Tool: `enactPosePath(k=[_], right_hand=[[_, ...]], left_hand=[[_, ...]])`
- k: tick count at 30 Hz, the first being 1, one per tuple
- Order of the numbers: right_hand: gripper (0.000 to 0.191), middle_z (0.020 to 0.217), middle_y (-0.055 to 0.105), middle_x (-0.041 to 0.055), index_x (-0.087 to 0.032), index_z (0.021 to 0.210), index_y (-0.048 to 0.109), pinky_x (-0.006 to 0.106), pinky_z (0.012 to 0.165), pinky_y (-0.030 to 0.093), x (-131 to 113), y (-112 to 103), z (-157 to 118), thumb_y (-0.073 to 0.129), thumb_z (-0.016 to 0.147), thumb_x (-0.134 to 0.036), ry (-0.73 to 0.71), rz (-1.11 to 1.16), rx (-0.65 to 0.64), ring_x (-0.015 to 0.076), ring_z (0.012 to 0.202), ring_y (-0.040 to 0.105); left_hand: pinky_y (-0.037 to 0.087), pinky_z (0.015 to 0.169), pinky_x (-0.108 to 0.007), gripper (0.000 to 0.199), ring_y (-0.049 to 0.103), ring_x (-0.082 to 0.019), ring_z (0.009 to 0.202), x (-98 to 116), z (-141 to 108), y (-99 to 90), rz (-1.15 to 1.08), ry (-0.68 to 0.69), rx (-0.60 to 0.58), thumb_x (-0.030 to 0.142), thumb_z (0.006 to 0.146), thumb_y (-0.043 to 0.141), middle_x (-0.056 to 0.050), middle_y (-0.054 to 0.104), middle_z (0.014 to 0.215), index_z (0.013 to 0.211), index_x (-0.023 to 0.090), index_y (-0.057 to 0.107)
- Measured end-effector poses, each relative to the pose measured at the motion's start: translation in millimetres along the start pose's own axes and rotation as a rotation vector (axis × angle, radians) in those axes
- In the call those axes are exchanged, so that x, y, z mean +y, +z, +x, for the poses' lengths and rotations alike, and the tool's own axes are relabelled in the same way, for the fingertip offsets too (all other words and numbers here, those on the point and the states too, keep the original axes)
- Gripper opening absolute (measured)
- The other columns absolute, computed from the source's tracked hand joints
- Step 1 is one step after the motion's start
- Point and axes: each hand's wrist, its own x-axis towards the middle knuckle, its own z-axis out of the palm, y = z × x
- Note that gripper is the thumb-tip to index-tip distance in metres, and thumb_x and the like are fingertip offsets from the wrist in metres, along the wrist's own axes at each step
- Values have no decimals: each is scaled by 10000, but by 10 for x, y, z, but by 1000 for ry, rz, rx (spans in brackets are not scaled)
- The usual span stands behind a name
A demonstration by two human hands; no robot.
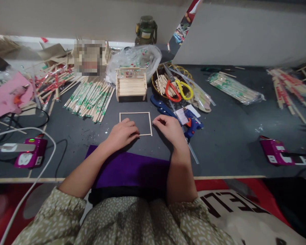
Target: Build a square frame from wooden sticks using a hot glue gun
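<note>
On the dark tabletop lies a rectangular frame of thin wooden sticks (150, 123). My left hand (123, 132) rests over its lower left corner, fingers curled onto the near stick and covering part of it. Just right of the frame, apart from it, is my right hand (169, 129). Its thumb and forefinger are pinched; anything between them is too small to make out. A blue hot glue gun (193, 125) lies beside my right hand. Behind the frame stands a small bench made of wooden sticks (131, 86).
Left are wrapped chopsticks (90, 98). A basket (155, 89) holds short sticks and orange- and yellow-handled scissors (179, 90); blue pliers (162, 105) lie before it. Purple power boxes (30, 153) sit at both sides, cables attached. Purple cloth (132, 170) covers the near edge. A bagged chopstick pack (234, 88) lies right.
</note>
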Motion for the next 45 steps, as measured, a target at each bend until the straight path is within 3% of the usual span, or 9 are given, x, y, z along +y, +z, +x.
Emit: enactPosePath(k=[11,32,38,45], right_hand=[[160,742,685,42,-214,788,693,308,646,384,31,11,18,564,842,-291,28,-34,149,193,678,578],[165,781,701,44,-218,804,688,311,658,385,33,14,19,551,854,-294,30,-82,148,193,698,595],[167,805,709,45,-216,808,688,312,678,394,27,19,20,545,857,-286,29,-96,143,210,762,625],[181,781,696,39,-217,809,688,301,650,373,33,15,21,533,858,-297,29,-105,148,191,698,591]], left_hand=[[392,707,-322,155,544,-224,875,8,43,83,71,-31,-66,299,918,610,-71,669,887,912,182,711],[409,704,-320,138,562,-229,871,17,50,88,49,-57,-75,267,918,610,-71,675,874,889,174,707],[419,706,-314,122,569,-217,859,5,45,98,59,-22,-53,249,912,615,-60,676,864,884,173,705],[443,728,-325,166,573,-218,858,-8,19,76,-37,-14,21,298,922,601,-62,669,853,885,174,705]])
